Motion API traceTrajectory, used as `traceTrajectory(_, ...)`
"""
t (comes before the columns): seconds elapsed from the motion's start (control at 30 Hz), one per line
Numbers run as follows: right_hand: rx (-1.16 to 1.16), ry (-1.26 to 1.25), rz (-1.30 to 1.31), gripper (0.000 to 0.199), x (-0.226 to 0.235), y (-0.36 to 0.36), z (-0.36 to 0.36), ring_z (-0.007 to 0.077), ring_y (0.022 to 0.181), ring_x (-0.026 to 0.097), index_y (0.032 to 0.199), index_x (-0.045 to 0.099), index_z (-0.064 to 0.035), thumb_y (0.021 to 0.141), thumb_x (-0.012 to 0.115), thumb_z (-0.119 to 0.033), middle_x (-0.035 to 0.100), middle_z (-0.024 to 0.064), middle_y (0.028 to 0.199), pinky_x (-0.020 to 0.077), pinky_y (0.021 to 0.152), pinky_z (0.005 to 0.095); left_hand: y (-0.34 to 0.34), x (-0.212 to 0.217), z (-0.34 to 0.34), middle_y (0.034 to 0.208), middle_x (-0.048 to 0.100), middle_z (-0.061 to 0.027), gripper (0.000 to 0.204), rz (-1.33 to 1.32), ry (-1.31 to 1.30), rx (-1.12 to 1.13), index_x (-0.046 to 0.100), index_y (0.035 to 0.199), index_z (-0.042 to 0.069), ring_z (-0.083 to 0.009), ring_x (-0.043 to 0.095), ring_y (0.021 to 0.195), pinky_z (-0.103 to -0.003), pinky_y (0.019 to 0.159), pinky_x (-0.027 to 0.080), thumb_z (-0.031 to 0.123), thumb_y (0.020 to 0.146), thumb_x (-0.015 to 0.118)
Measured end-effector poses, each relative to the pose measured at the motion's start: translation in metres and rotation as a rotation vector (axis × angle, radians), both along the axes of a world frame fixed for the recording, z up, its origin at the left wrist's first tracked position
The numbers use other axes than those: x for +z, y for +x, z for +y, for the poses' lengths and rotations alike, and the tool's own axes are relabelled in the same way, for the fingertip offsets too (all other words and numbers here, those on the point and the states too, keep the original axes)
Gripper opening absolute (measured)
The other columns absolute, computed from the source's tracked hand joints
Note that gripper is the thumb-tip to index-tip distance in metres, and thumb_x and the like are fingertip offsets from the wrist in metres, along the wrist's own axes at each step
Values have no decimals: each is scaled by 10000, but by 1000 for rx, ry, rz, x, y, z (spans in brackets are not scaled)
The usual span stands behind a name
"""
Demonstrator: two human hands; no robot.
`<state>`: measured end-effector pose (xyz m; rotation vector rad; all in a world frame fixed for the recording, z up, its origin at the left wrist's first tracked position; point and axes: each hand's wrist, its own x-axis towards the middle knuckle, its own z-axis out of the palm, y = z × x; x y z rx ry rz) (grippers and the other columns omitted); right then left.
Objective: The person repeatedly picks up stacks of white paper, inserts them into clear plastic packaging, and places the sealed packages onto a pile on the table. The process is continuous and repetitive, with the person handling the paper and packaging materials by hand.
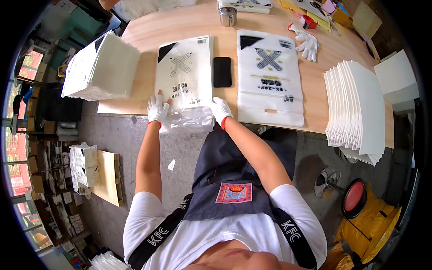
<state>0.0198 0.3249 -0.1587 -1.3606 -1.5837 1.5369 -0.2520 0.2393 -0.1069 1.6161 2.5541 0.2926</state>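
Nearest the camera are the wearer's white shirt (216, 236) and dark apron (202, 198), close to the near edge of the tabletop (148, 29). The item under the hands is a clear printed bag (182, 67) with white sheets inside, lying flat at the middle of that edge. Its loose plastic end (189, 120) is crumpled and hangs over the edge.

The gloved left hand (156, 109) is open, fingers extended, on the bag's lower left corner. The gloved right hand (220, 109) is at the lower right corner, fingers partly bent; whether it pinches the film cannot be determined.

Assessment: the step appears to be straightening or closing the loose end. It is best done with both corners drawn evenly outward, the sheets kept square and the trapped air pressed out before any fold. Uneven tension would likely leave creases; pressing hard at the overhang could bend the sheets.

Surroundings: a black phone (222, 72) lies just beside the bag's right side, between it and a second pile of printed bags (270, 96), which limits sideways travel of the right hand. A tall paper stack (112, 67) stands to the left, and fanned white sheets (355, 108) overhang at the right. Farther back are a metal cup (228, 17) and a spare glove (308, 43), both well clear of the work.
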Motion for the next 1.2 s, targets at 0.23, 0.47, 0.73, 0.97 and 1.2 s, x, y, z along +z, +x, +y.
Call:
traceTrajectory(0.23, 419, -662, 285, 158, 49, 78, -105, 124, 573, 564, 943, 622, -55, 937, 609, -212, 628, 61, 733, 453, 503, 271, 1, 17, -1, 1410, 404, -184, 656, 114, -158, 49, 415, 1426, 144, -394, 409, 1251, -537, 1014, 347, 456, 875, 589)
traceTrajectory(0.47, 176, -523, 122, 272, 58, 191, -119, 131, 681, 627, 1076, 649, -53, 940, 615, -286, 692, 79, 848, 523, 608, 275, 165, 53, 77, 1292, 570, -143, 514, -245, 394, -591, 595, 1264, 105, -361, 494, 1218, -492, 1031, 379, 282, 798, 721)
traceTrajectory(0.73, -55, -485, 321, 298, 72, 251, -144, 94, 661, 614, 1089, 627, -32, 953, 625, -296, 682, 58, 826, 511, 609, 239, 368, 38, 115, 926, 708, -103, 273, -229, -85, -763, 717, 923, 175, -282, 637, 938, -402, 865, 471, 394, 760, 724)
traceTrajectory(0.97, -143, -360, 390, 328, 103, 284, -106, 120, 723, 629, 1114, 623, -24, 961, 601, -314, 677, 60, 871, 525, 653, 254, 356, 52, 141, 962, 705, -131, 223, -516, -305, -744, 741, 928, 156, -291, 652, 958, -363, 848, 471, 254, 833, 564)
traceTrajectory(1.2, -403, 42, -88, 487, 70, 268, 22, 366, 881, 635, 1009, 671, -47, 953, 463, -484, 673, 200, 981, 490, 763, 450, 368, 100, 151, 977, 691, -155, 189, -572, -13, -844, 707, 899, 88, -281, 653, 926, -345, 828, 489, 158, 882, 532)
